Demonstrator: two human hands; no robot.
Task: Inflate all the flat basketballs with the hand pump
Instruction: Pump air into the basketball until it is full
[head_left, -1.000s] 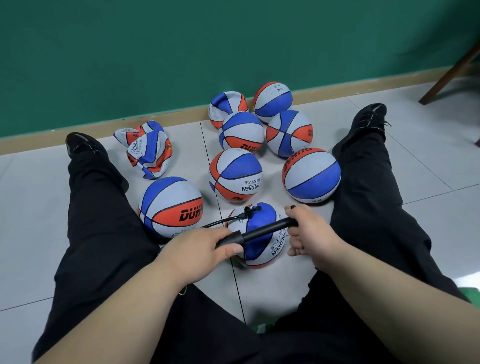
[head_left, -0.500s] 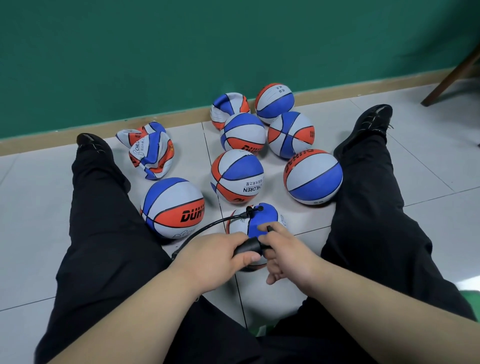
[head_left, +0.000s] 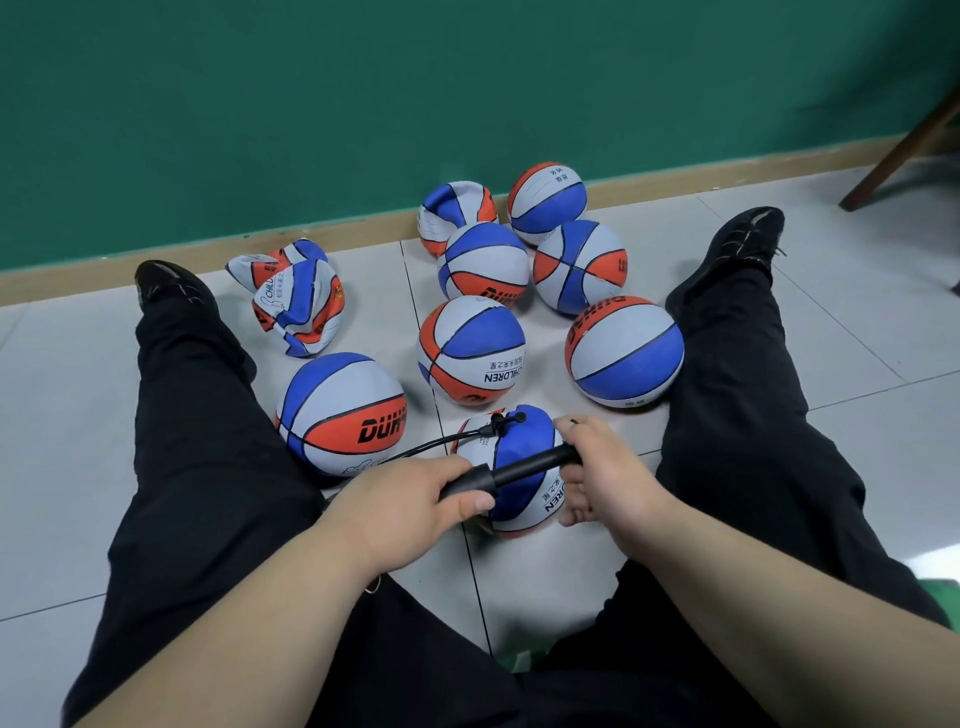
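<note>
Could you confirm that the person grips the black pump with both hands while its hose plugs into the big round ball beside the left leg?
One detail is off. In the head view, the left hand and right hand do both grip the black pump, but its hose plugs into the ball lying right under the pump, between the legs.

One end of the pump (head_left: 524, 465) sits inside the left grip (head_left: 410, 499) and the other inside the right grip (head_left: 602, 483), so neither end shows. The ball (head_left: 519, 436) underneath is half covered, its print cut short. The hose (head_left: 441, 441) vanishes behind the left grip. A brown wooden leg (head_left: 904, 150) and something green (head_left: 943, 590) get chopped by the right edge. Small print on the far ball (head_left: 548, 200): unreadable.
</note>
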